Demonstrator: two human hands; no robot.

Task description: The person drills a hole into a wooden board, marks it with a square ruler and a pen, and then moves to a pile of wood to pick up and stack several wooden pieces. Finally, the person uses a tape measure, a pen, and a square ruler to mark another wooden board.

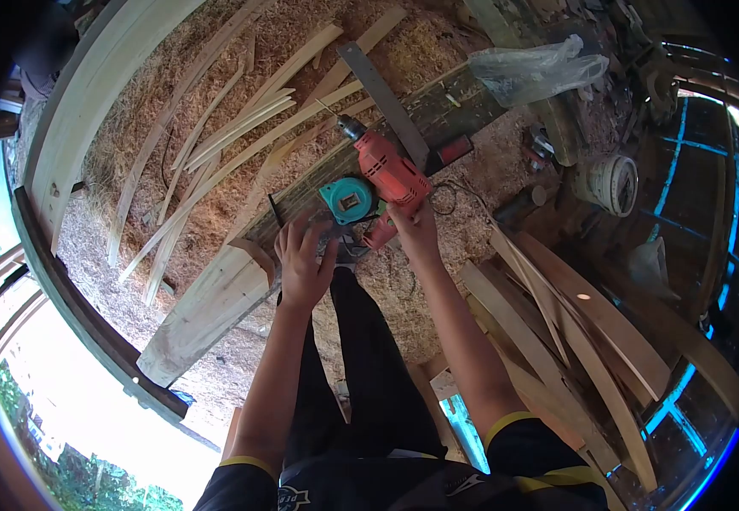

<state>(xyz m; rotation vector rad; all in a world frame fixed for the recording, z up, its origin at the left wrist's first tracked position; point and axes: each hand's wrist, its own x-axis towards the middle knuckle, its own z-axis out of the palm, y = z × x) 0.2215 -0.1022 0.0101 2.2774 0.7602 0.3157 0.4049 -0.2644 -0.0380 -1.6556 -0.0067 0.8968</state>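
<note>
Drill, head view: the red drill lay across a dark timber beam, below the person's gaze and beside a teal tape measure. Its casing was a dull orange-red with dark vent slots near the rear; a dark metal chuck carried a slender bit, directed towards the upper left from where I looked on. The right hand was closed about the drill near its handle, although the undersides of the fingers were hidden. The left hand was loosely spread, its fingertips near the tape measure; whether they touched anything beneath, I could not tell. A grey flat blade lay just beyond the drill, and pale wood strips rested on shavings farther off.

Lettering: the tape measure bore a dark label with a pale mark, too small to read. On the person's dark shirt, a white emblem showed letters resembling "PE", the remainder unclear, and a separate white logo stood opposite, without legible words.
</note>
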